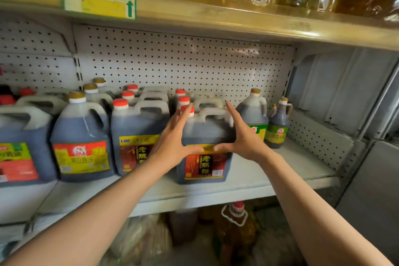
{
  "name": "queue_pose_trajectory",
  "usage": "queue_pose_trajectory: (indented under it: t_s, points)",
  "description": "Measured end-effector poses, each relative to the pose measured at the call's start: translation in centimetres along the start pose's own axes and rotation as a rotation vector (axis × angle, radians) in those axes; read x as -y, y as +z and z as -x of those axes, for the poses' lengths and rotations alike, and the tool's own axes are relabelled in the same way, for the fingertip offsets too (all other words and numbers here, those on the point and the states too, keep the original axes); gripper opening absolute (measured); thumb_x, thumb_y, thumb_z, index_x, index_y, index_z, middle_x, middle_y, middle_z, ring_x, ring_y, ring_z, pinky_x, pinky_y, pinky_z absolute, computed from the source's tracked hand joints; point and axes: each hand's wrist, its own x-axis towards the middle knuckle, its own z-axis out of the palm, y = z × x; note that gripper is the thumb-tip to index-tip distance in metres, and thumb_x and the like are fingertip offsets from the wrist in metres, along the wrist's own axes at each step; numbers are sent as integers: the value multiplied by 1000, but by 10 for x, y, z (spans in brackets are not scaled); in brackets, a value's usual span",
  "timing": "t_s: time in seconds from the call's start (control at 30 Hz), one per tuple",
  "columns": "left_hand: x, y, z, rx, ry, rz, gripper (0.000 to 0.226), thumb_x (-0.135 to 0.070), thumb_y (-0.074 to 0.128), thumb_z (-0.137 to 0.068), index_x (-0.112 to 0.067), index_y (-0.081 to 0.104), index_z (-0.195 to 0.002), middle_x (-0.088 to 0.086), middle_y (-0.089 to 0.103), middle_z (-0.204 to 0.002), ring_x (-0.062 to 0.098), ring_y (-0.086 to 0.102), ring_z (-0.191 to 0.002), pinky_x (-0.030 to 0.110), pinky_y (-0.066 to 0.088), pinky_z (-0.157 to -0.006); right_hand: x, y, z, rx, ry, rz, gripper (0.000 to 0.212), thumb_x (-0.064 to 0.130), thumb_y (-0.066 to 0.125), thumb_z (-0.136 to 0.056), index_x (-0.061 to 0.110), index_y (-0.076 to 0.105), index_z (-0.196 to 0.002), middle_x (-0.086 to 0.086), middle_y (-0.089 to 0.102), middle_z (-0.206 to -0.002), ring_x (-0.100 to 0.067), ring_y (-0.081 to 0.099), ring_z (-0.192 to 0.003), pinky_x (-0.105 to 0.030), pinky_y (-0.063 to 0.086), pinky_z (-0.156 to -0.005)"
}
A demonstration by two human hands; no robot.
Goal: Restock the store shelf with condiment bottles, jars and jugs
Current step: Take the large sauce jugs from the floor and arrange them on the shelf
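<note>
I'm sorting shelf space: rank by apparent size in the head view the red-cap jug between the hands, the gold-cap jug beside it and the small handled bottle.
1. Red-cap jug, though nearest the camera.
2. Gold-cap jug.
3. Small bottle, plainly smallest.

Two bare forearms enter from the lower corners of the view, uncovered along the whole length that shows, with no sleeve edge visible. The left hand [172,140] and the right hand [241,136] are bare too: no gloves, and the wrists carry no watch, band or bracelet. The fingers [183,115] are slim and long, with short, plain nails as far as the slightly soft picture lets one judge. Rings, if any, cannot be made out. Both arms look slender, narrowing evenly toward the wrist; the wide lens swells them near the frame edge.
</note>
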Motion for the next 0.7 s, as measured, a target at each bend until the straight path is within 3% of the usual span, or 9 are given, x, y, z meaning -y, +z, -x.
queue_pose_trajectory:
  t_s: [0.17, 0.3, 0.47, 0.57, 0.7]
  points:
    - [-15, 1, -2, 12, -90, -139, 133, -35, 93, -60, -41, -2, -154, 2, 19, -158, 28, 38, -139, 41, 42, -105, 3, -4, 4, 40, 45, 153, 133, 18, 94, -69, 26, -1, -162, 1, 19, -167, -22, 29, -149, -19, 31, -106]
    - [-22, 4, -5, 35, -129, -333, 145, -39, 93, -59, -39, -19, -152, 10, 18, -153, 36, 46, -129, 44, 48, -96, 8, -2, 5, 43, 70, 251, 138, 17, 92, -71, 30, -11, -160, 2, 11, -169, -31, 38, -145, -35, 42, -105]
    - [-23, 9, -5, -20, -118, -461, 139, -43, 93, -56, -26, -4, -153, 11, 28, -146, 32, 42, -129, 43, 49, -93, 9, 3, 6, -16, 63, 291, 135, 15, 93, -67, 28, -2, -162, 1, 21, -167, -33, 44, -140, -38, 43, -105]
    - [-22, 12, -9, -65, -86, -479, 136, -43, 93, -54, -20, 3, -152, 13, 34, -142, 32, 42, -126, 41, 46, -98, 10, 4, 4, -49, 81, 298, 129, 14, 94, -64, 29, 8, -159, -3, 37, -159, -34, 52, -131, -38, 46, -96]
    - [-24, 15, -12, -69, -70, -522, 134, -45, 92, -55, -15, 5, -153, 16, 35, -141, 31, 41, -126, 37, 40, -103, 12, 1, -2, -38, 90, 316, 126, 15, 95, -61, 30, 13, -156, -6, 43, -154, -36, 56, -125, -40, 49, -93]
